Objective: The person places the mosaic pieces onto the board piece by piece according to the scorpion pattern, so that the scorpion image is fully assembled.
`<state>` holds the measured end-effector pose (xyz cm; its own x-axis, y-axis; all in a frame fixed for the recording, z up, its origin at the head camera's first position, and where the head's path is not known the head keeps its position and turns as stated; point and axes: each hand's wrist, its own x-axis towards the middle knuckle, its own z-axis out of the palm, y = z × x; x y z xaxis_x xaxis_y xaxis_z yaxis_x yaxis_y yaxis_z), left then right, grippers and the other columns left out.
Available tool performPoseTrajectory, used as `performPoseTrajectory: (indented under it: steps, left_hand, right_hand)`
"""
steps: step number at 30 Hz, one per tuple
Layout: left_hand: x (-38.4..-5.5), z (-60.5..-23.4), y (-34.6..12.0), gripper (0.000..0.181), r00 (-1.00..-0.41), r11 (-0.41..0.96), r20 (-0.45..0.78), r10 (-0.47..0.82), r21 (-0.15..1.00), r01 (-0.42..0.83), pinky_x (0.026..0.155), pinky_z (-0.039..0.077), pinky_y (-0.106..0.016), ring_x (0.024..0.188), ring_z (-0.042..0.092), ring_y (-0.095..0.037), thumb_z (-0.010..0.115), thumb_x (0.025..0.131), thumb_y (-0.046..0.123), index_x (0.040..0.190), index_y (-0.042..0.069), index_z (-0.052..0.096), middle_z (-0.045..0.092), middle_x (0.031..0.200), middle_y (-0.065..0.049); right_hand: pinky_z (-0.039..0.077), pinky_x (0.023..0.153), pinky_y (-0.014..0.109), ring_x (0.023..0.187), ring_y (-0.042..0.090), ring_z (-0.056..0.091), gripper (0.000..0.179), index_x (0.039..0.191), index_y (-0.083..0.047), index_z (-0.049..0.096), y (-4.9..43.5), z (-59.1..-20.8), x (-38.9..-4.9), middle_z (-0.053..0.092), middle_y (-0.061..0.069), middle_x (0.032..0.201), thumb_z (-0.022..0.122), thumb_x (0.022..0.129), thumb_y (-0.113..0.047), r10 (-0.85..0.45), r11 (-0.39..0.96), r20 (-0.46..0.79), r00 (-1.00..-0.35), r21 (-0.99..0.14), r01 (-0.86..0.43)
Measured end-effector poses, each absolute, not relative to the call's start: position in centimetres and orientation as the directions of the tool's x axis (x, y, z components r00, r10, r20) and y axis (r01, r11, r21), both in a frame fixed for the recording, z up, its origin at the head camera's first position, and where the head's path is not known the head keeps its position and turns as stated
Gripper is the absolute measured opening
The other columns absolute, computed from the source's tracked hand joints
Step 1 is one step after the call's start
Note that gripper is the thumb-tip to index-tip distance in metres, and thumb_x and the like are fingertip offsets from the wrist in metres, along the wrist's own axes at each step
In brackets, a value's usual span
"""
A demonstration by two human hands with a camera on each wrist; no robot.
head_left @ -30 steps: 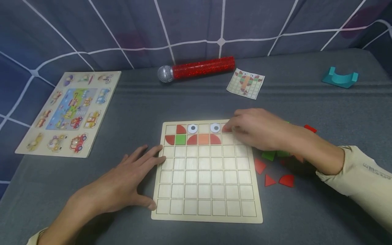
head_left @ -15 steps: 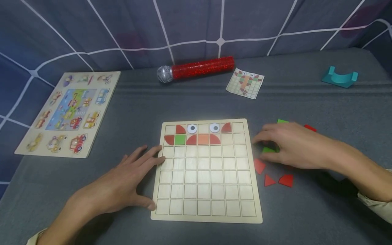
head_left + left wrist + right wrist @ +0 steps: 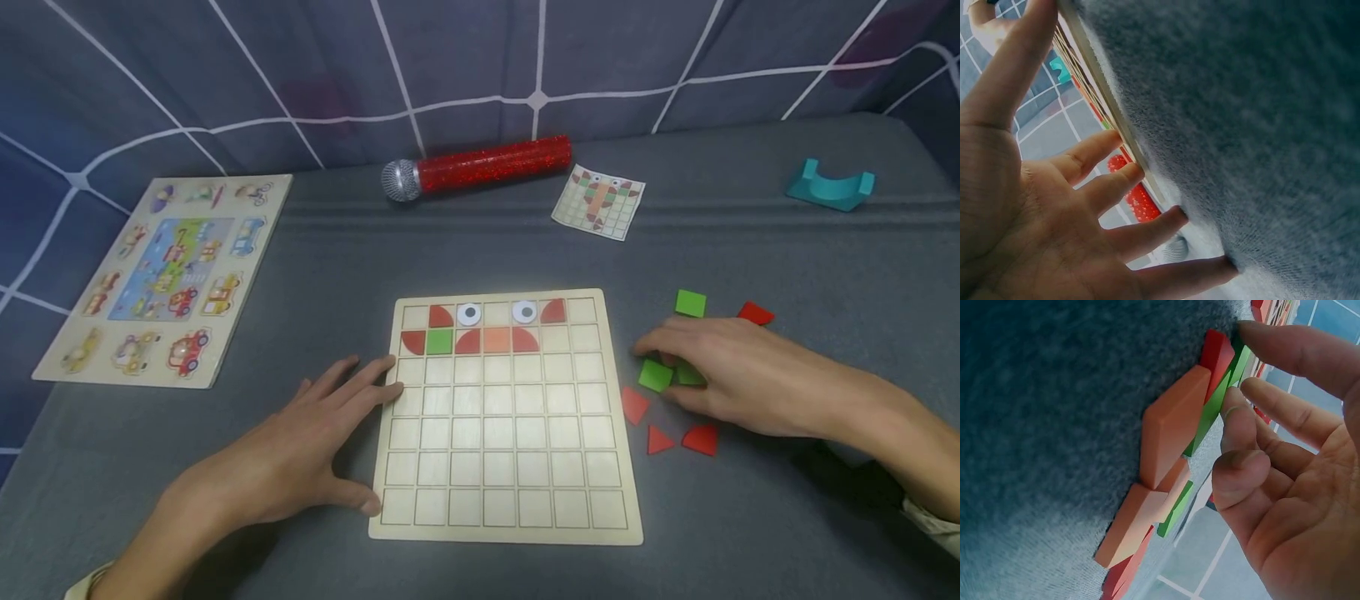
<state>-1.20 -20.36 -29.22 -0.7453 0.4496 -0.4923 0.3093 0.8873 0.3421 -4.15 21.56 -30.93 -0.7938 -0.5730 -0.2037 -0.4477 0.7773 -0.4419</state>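
Observation:
A square wooden grid board [image 3: 498, 433] lies on the grey cloth, with red quarter-circles, a green square, an orange square and two eye discs [image 3: 469, 314] in its top two rows. My left hand [image 3: 300, 446] is spread along the board's left edge, its thumb and fingertips touching the rim. Right of the board, my right hand [image 3: 757, 375] hovers low over loose tiles, thumb and fingers apart around green squares [image 3: 656, 376]. In the right wrist view its fingertips reach a green tile [image 3: 1210, 419], beside orange tiles [image 3: 1175, 422] and a red one [image 3: 1217, 356].
Red pieces [image 3: 700, 440] lie just below the right hand, and another green square [image 3: 690, 303] lies above it. Behind the board are a picture card [image 3: 598, 202] and a red glitter microphone [image 3: 480, 168]. A vehicle puzzle [image 3: 168, 279] lies left; a teal cradle-shaped block [image 3: 831, 186] stands back right.
My right hand let go of a red quarter-circle in the board's top row, then moved right and down to the loose tiles. My left hand has stayed at the board's edge.

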Motion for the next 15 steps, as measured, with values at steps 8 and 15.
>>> performPoseTrajectory:
  steps: [8, 15]
  left_hand:
    - [-1.25, -29.2, -20.35, 0.111, -0.741, 0.881, -0.49, 0.459, 0.355, 0.312, 0.104, 0.012, -0.077, 0.147, 0.008, -0.042, 0.086, 0.057, 0.062, 0.15, 0.025, 0.039, 0.017, 0.164, -0.001]
    - [-1.24, -29.14, -20.45, 0.112, -0.74, 0.88, -0.488, 0.462, 0.358, 0.313, 0.104, 0.013, -0.077, 0.147, 0.008, -0.042, 0.085, 0.056, 0.064, 0.15, 0.024, 0.039, 0.016, 0.164, -0.001]
  right_hand:
    - [0.053, 0.079, 0.039, 0.089, 0.008, 0.058, 0.044, 0.119, -0.016, 0.069, 21.51, -30.7, -4.14, 0.065, -0.01, 0.106, 0.085, 0.078, -0.016, -0.57, 0.779, -0.171, -0.803, -0.423, -0.463]
    - [0.051, 0.068, 0.029, 0.077, 0.002, 0.052, 0.036, 0.111, -0.022, 0.072, 20.68, -30.12, -4.38, 0.059, -0.015, 0.093, 0.084, 0.077, -0.013, -0.626, 0.728, -0.043, -0.779, -0.392, -0.563]
